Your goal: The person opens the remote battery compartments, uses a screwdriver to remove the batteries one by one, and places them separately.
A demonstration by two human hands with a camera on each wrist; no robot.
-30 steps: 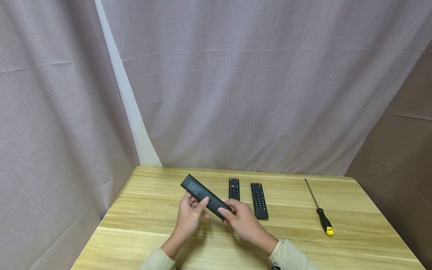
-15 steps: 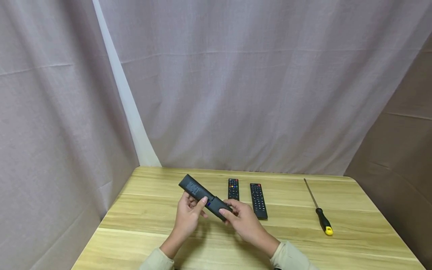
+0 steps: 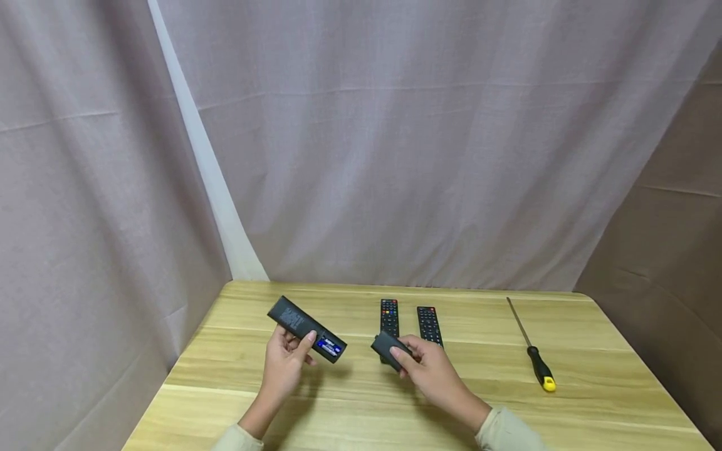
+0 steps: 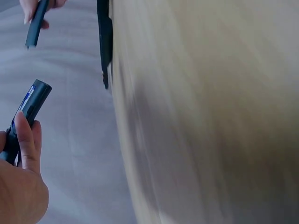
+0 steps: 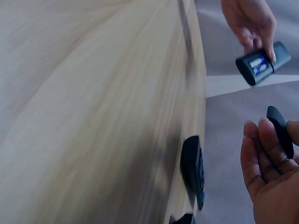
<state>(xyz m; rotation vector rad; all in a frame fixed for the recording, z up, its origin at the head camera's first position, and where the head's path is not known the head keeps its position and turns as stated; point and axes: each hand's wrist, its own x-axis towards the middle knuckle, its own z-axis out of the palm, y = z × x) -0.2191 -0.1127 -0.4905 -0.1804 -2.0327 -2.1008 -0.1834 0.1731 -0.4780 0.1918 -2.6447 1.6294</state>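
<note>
1. The left hand (image 3: pixel 284 366) has its fingers and thumb curled round a black remote (image 3: pixel 306 329), holding it back-side up above the left part of the wooden table (image 3: pixel 592 376).
2. The near end of that remote lies open — the blue-labelled batteries (image 3: pixel 328 346) show in the bay, and the right wrist view catches them too (image 5: pixel 258 65).
3. The right hand (image 3: pixel 431 369) pinches the battery cover (image 3: pixel 390 344) between thumb and fingertips — a small dark slab, lifted off the table and well apart from the remote it belongs to.
4. In the right wrist view the cover (image 5: pixel 280 130) sits edge-on against the curled fingers (image 5: pixel 261 149), thumb on its far side.
5. The left wrist view shows the thumb (image 4: pixel 25 140) laid along the remote's body (image 4: pixel 28 109), the open end pointing away from the palm.
6. Two more remotes lie button-side up side by side on the table, just behind the right hand: one with coloured keys (image 3: pixel 389 313), one plain black (image 3: pixel 429 322).
7. Over to the right, well apart from both hands, a screwdriver (image 3: pixel 533 354) with a black and yellow handle rests flat, its shaft pointing toward the curtain (image 3: pixel 395 156).
</note>
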